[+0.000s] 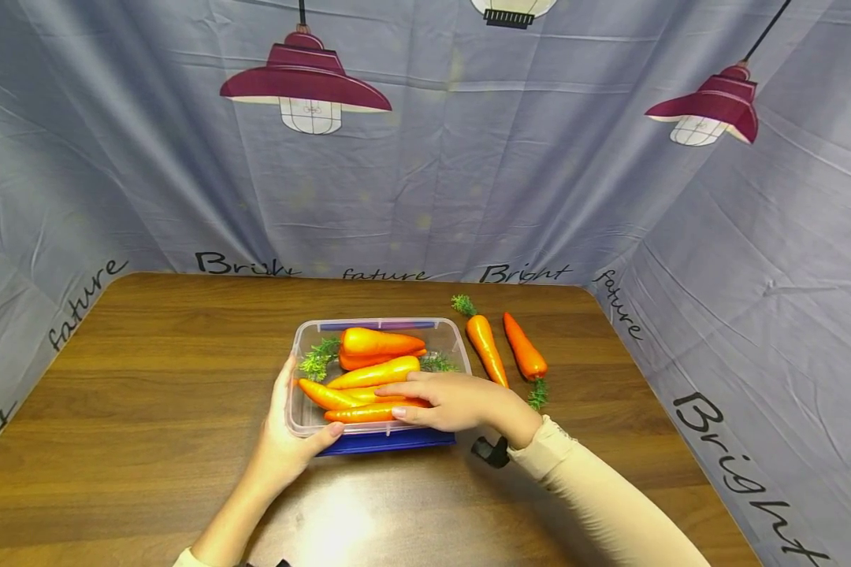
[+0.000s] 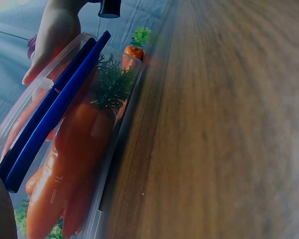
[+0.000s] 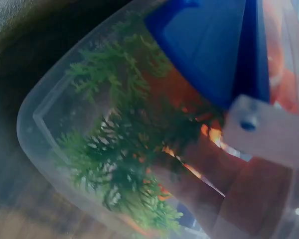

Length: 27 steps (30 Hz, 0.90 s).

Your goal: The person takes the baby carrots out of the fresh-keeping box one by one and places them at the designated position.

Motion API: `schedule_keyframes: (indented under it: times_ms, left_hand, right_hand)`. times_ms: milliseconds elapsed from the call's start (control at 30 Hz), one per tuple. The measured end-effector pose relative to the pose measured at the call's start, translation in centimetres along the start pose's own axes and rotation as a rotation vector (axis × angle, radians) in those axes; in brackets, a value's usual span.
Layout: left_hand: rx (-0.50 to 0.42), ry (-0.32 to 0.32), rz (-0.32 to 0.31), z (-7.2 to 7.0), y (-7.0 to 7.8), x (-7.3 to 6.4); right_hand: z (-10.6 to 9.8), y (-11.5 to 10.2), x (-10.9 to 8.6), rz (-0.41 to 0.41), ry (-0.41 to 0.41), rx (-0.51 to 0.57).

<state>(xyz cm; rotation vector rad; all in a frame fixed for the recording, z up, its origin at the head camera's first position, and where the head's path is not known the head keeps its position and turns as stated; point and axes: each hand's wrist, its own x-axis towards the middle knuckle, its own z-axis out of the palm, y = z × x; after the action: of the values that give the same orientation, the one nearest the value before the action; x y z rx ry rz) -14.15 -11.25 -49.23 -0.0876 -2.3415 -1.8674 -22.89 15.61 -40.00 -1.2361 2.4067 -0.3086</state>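
- Several glossy orange, tapered carrots (image 1: 376, 341) with feathery green tops (image 1: 319, 359) lie heaped in an open-topped rectangular box of clear plastic (image 1: 369, 429).
- That box stands on the brown wood-grain table (image 1: 170, 354), roughly midway between its left and right edges and set in from the far edge.
- Blue plastic clips (image 1: 390, 443) run along the box's two long sides, one facing the table's far edge, the other its near edge.
- The left hand (image 1: 287, 433) grips the box at its near left corner, thumb over the near rim, fingers against the left wall.
- The right hand (image 1: 454, 402) reaches in over the box's right wall, its visible fingers fairly straight and parted, touching the nearest carrots.
- One loose orange carrot (image 1: 487, 350) lies just beside the box, green top towards the table's far edge, lower end hidden behind the right hand.
- Another, redder loose carrot (image 1: 525, 346) lies nearer the table's right edge, tip towards the far edge.
- Behind the far edge hangs a grey-blue curtain (image 1: 425, 181) printed with maroon lamps (image 1: 306, 75).
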Motion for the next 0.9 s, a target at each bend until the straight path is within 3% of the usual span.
schedule_keyframes:
  times_ms: [200, 433, 667, 900]
  left_hand:
    - [-0.007, 0.001, 0.012, -0.02, -0.13, 0.02]
    - [-0.035, 0.005, 0.033, -0.02, -0.20, 0.04]
    - [-0.002, 0.004, 0.023, -0.01, -0.11, -0.03]
    - [-0.007, 0.007, 0.014, 0.03, -0.12, -0.05]
  right_hand:
    - [0.05, -0.01, 0.26, -0.007, -0.014, 0.022]
    - [-0.15, 0.39, 0.49, -0.070, -0.010, 0.085]
    - [-0.34, 0.62, 0.66, -0.134, -0.008, 0.171]
    - [-0.87, 0.70, 0.03, -0.136, 0.103, 0.163]
